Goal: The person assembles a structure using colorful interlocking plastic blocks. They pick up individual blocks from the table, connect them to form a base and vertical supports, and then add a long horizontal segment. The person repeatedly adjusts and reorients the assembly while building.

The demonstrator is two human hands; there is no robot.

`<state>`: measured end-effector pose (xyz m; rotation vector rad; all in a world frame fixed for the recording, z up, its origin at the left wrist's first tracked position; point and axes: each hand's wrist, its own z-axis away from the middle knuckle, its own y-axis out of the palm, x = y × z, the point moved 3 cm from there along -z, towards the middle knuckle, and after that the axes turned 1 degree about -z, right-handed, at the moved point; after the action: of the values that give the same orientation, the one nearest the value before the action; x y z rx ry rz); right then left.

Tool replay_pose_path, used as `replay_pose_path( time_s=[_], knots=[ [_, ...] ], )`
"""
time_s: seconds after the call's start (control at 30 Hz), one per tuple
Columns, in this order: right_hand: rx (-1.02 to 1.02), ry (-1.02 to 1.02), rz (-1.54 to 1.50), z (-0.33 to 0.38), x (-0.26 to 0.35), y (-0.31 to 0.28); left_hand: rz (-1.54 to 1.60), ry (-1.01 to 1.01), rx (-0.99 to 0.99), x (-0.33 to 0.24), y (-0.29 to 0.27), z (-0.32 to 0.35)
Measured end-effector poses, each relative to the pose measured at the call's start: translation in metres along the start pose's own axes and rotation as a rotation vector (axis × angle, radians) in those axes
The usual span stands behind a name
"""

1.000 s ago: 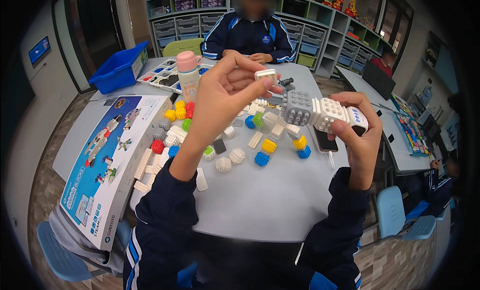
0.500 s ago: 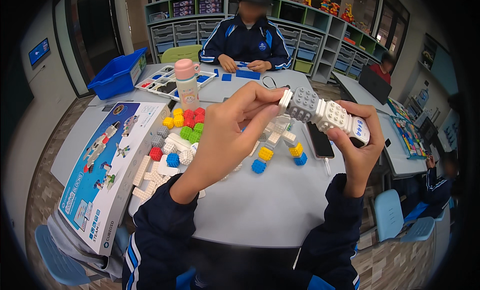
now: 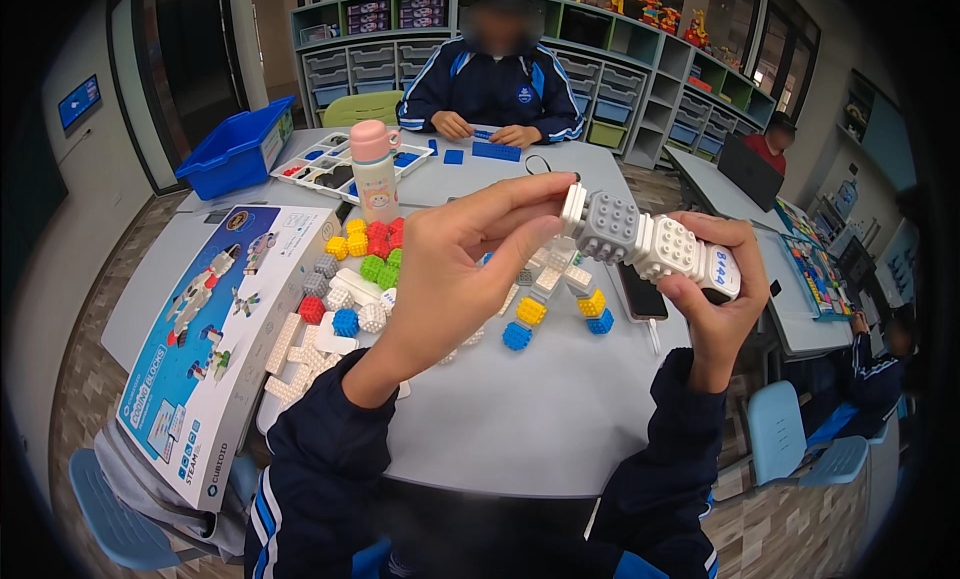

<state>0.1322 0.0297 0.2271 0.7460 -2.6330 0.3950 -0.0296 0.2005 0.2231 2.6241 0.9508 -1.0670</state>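
Above the table, a chain of studded building blocks, grey and white, stretches between my two hands. My left hand pinches the white piece at its left end between thumb and fingers. At the other end, my right hand is wrapped round a white block with handwriting on it. Below and behind the chain stands a built figure with yellow and blue block feet, partly hidden by my left hand. Loose cube blocks in red, green, yellow, grey and white lie left of my left forearm.
A large printed box lies on the table's left side. Farther back are a blue bin, a sorting tray and a pink-topped bottle. A phone lies near my right hand. Across the table, another person handles blue bricks.
The block chain has turned slightly in my hands, and its left end sits a little lower. Both hands keep their hold. The person opposite has shifted their hands slightly.
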Motion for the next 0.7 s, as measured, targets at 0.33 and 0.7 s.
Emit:
replay_pose_path(
  time_s=[0.33, 0.7],
  knots=[
    [0.101, 0.014, -0.055, -0.003, -0.004, 0.001, 0.084, -0.056, 0.05, 0.009, -0.003, -0.003],
    [0.086, 0.199, -0.134, 0.002, -0.008, 0.01, 0.105, -0.127, 0.088, 0.018, -0.014, -0.006]
  ],
)
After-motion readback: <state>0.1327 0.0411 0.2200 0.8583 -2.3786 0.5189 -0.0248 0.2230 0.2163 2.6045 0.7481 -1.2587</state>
